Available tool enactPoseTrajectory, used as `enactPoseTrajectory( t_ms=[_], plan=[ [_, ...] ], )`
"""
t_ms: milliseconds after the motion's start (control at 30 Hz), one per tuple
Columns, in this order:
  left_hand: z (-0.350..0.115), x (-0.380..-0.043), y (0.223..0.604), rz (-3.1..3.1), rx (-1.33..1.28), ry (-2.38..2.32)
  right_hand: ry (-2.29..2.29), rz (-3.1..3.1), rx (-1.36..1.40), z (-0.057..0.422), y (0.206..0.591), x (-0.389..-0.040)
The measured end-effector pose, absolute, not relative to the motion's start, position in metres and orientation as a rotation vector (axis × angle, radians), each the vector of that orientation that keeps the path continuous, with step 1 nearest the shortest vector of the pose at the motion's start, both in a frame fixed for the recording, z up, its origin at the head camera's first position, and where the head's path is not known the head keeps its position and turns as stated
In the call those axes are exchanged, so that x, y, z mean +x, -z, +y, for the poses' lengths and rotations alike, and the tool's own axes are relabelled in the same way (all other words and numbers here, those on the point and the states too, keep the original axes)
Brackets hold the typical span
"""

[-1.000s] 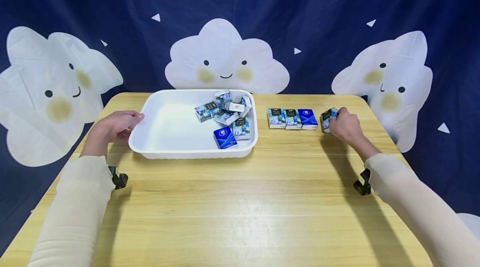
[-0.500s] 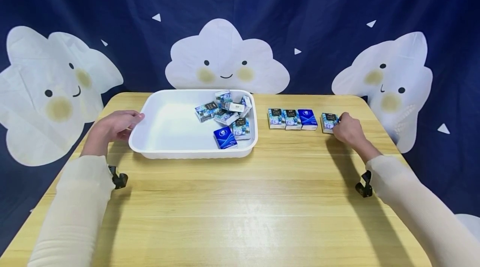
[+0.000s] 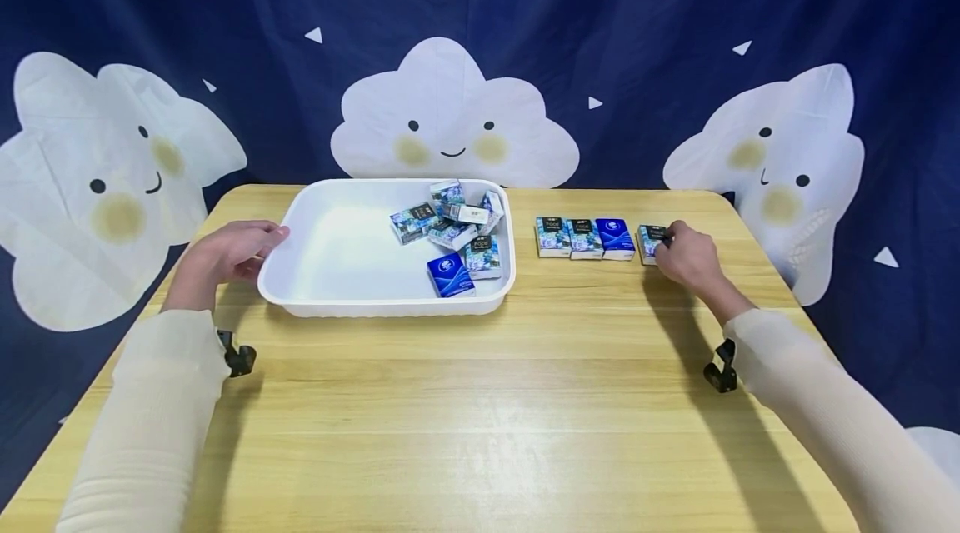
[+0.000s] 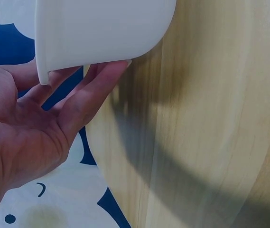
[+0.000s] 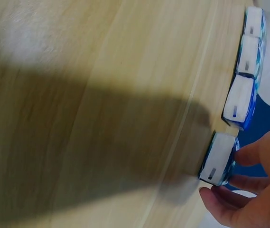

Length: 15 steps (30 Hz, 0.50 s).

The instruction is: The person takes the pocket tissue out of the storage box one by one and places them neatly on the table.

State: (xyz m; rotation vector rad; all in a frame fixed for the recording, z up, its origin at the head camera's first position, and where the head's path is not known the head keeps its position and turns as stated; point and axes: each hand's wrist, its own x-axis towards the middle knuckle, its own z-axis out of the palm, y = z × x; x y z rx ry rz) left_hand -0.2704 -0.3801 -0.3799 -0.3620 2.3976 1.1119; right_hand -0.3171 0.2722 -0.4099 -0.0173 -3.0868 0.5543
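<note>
My left hand (image 3: 238, 251) holds the left end of a white plastic tray (image 3: 330, 307); in the left wrist view its fingers lie under the wall, thumb at the rim. At the right of the table, my right hand (image 3: 688, 256) holds a floral blue tissue pack (image 3: 649, 243) by its right end, the pack lying flat on the wood. In the right wrist view, thumb and fingers touch this tissue pack (image 5: 218, 158). Left of it, with a narrow gap, stand two floral tissue packs (image 3: 553, 236) (image 3: 586, 239) and a plain blue one (image 3: 616, 239), side by side.
Several tissue packs lie jumbled in the tray's right half, with a blue pack (image 3: 451, 275) near its front. The wooden table (image 3: 480, 416) ends at a dark blue cloud-print curtain (image 3: 525, 8).
The tissue pack at my right hand has gone from tilted to flat, then slid slightly left, closer to the row. My left hand and the tray have stayed put.
</note>
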Motion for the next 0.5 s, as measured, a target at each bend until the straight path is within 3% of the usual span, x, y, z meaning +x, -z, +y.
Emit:
enactPoseTrajectory(
  t_ms=[500],
  plan=[
    [-0.379,-0.27,0.378,2.402,-0.362,-1.095,-0.578,-3.062,0.021,0.261,0.415,-0.323]
  ],
)
